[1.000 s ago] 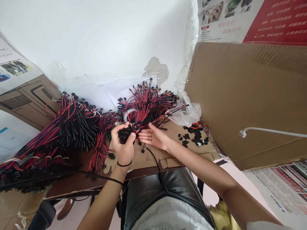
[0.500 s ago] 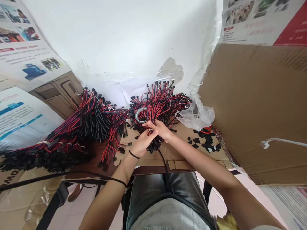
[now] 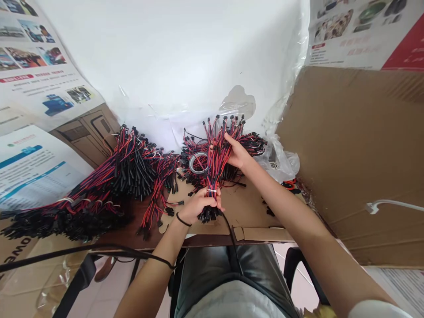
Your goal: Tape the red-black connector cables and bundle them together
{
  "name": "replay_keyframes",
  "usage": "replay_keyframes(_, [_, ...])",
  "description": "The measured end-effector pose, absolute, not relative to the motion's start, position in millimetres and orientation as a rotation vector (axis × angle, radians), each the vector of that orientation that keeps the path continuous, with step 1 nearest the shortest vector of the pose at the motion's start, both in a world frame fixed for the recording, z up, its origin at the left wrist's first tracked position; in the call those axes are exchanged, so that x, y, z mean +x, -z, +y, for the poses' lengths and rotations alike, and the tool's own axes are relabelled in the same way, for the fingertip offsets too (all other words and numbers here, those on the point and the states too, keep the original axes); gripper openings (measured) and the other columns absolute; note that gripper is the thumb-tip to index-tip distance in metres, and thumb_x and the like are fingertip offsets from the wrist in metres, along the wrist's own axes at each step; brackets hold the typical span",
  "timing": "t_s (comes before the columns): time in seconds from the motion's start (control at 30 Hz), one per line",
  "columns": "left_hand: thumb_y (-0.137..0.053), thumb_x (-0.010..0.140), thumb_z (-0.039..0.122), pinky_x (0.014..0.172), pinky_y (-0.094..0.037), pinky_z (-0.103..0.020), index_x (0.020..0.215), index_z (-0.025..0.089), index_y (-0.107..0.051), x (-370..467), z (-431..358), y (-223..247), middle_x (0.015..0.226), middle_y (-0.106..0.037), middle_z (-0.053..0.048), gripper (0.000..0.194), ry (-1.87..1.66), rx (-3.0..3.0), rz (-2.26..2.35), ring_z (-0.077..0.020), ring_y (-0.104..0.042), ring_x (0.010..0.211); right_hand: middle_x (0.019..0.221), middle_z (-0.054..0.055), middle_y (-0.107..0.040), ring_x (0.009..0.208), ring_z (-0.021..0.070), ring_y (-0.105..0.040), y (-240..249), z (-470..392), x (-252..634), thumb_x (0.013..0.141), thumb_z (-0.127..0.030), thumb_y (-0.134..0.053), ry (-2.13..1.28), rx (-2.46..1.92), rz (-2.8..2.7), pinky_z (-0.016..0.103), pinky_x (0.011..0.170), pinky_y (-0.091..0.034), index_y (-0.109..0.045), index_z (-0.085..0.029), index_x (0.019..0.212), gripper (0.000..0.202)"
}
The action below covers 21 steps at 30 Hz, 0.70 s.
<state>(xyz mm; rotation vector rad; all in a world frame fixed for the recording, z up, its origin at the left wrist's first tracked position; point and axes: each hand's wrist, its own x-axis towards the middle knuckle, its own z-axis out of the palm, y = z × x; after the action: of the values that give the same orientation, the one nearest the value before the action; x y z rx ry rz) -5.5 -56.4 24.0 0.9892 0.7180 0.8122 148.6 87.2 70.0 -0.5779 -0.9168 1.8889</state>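
Observation:
A bundle of red and black connector wires (image 3: 218,161) stands tilted in front of me, with a white tie (image 3: 212,191) round its lower part. My left hand (image 3: 203,204) is closed round the bundle just below the tie; black connector ends stick out under it. Higher up, my right hand (image 3: 236,152) wraps the wires from the right side, its fingers partly hidden behind them. Left of the bundle a grey tape roll (image 3: 198,163) lies on a heap of similar wires (image 3: 255,143).
Large wire bundles (image 3: 132,172) with white ties lie at the left. Cardboard (image 3: 238,212) covers the table's middle. A clear plastic bag (image 3: 281,161) sits at the right, beside a tall cardboard panel (image 3: 351,163). A black cable (image 3: 99,248) crosses over my left forearm.
My right hand has moved up from the tie to the upper wires. My left hand has shifted slightly down and now grips below the tie, which shows clearly.

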Motion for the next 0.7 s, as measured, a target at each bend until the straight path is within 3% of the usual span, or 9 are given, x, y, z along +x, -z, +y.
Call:
replay_keyframes(0.23, [-0.059, 0.057, 0.019, 0.064, -0.049, -0.033, 0.084, 0.016, -0.056, -16.7, -55.8, -41.3, 0.055, -0.05, 0.004, 0.027, -1.018, 0.915, 0.711, -0.013, -0.052, 0.053, 0.082, 0.011, -0.071, 0.07, 0.0189, -0.067, -68.5, 80.7, 161.8, 0.086, -0.073, -0.026, -1.927, -0.921, -1.143, 0.031, 0.063, -0.055, -0.063, -0.017, 0.09, 0.067])
replay_keyframes(0.43, [-0.055, 0.07, 0.031, 0.065, -0.05, -0.035, 0.078, 0.02, -0.053, -21.8, -47.7, -75.9, 0.056, -0.032, 0.004, 0.014, -1.039, 0.887, 0.703, -0.012, -0.041, 0.051, 0.075, 0.013, -0.071, 0.05, 0.016, -0.06, -80.5, 66.7, 194.0, 0.087, -0.072, -0.024, -1.681, -1.185, -1.31, 0.026, 0.046, -0.047, -0.063, -0.016, 0.089, 0.068])
replay_keyframes(0.57, [-0.055, 0.068, 0.029, 0.065, -0.05, -0.038, 0.078, 0.02, -0.054, -8.9, -45.4, -88.1, 0.054, -0.036, 0.003, 0.014, -0.971, 0.942, 0.642, -0.013, -0.043, 0.05, 0.084, 0.016, -0.071, 0.068, 0.0204, -0.066, -86.2, 62.1, 183.7, 0.084, -0.076, -0.011, -1.951, -1.005, -1.278, 0.031, 0.058, -0.054, -0.065, -0.013, 0.091, 0.083])
replay_keyframes(0.7, [-0.059, 0.062, 0.022, 0.062, -0.049, -0.035, 0.083, 0.016, -0.056, 9.4, -54.3, -79.1, 0.052, -0.052, 0.002, 0.022, -0.745, 1.023, 0.559, -0.0146, -0.054, 0.05, 0.099, 0.018, -0.07, 0.095, 0.0243, -0.065, -86.9, 65.9, 156.4, 0.083, -0.078, -0.012, -2.15, -0.622, -1.078, 0.038, 0.078, -0.056, -0.063, -0.011, 0.102, 0.087])
